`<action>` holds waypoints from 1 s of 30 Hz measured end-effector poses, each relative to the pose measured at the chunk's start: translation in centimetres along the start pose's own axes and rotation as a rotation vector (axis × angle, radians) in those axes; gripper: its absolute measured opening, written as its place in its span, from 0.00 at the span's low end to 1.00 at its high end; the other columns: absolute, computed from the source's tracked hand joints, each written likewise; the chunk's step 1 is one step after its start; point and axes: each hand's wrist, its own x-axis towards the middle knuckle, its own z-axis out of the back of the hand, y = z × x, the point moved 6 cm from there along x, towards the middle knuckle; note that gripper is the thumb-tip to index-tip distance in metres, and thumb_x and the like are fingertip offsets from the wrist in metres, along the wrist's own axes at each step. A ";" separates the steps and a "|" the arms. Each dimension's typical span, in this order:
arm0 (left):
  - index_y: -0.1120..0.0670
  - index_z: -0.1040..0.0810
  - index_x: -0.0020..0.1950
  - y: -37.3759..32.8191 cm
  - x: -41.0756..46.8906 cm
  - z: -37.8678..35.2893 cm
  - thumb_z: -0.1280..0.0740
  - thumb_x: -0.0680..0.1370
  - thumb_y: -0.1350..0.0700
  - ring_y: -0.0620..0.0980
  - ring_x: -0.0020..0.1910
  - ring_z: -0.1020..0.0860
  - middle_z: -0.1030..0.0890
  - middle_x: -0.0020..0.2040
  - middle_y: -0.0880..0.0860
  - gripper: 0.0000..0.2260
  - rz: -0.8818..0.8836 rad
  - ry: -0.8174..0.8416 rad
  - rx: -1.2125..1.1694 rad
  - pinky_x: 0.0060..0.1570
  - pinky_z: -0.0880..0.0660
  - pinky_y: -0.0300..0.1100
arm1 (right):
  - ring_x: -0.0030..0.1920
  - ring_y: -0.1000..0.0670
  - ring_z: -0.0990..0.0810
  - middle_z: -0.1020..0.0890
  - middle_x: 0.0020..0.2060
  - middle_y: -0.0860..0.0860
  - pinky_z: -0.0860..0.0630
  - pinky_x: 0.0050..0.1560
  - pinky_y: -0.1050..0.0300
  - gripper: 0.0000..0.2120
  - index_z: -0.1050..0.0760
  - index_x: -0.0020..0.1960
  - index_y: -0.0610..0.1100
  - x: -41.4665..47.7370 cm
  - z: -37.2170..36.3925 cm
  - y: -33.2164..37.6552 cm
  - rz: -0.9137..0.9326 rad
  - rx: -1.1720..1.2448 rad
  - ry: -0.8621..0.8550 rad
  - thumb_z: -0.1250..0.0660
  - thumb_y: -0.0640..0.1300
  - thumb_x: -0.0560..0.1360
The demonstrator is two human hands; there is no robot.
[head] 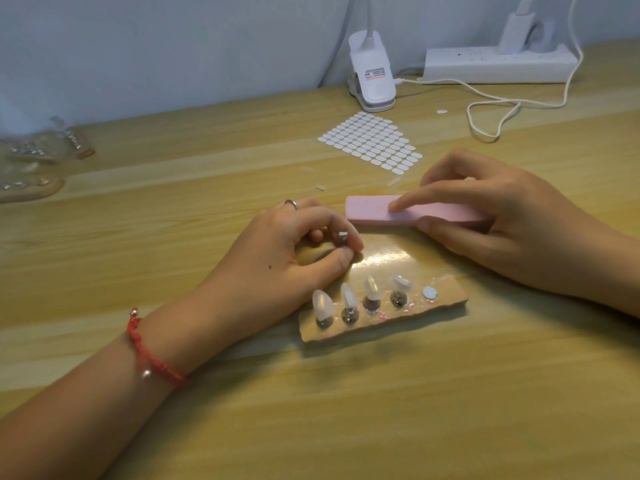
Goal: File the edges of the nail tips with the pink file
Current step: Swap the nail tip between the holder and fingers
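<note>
Two hands on one table (346,410): one left hand (277,251), one right hand (512,223). One pink file (374,207). One wooden board (446,299) with four nail tips (322,303), four metal stands (349,315) and one round white sticker (429,292). One small piece (343,236) between the left fingertips. One sheet of white stickers (370,140), one clip lamp (372,77), one power strip (498,65).

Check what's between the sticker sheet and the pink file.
In the head view, it is mostly bare table between the sticker sheet and the pink file. The only thing there is one small loose white scrap, just beyond the file's far edge.
</note>
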 end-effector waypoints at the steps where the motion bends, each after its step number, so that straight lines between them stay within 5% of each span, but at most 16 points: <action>1: 0.46 0.19 0.43 0.0 0.0 0.0 0.32 0.72 0.53 0.47 0.44 0.25 0.21 0.44 0.44 0.04 0.001 0.000 -0.001 0.49 0.27 0.44 | 0.50 0.53 0.25 0.24 0.50 0.53 0.28 0.48 0.52 0.14 0.19 0.59 0.55 0.0 0.0 0.0 0.000 0.000 0.001 0.36 0.50 0.76; 30: 0.47 0.19 0.44 -0.1 0.0 0.1 0.32 0.72 0.54 0.45 0.43 0.26 0.23 0.42 0.42 0.04 -0.009 0.003 0.001 0.49 0.27 0.42 | 0.49 0.54 0.26 0.24 0.50 0.52 0.29 0.47 0.53 0.14 0.19 0.59 0.54 0.0 0.0 0.0 0.014 -0.007 -0.002 0.36 0.50 0.76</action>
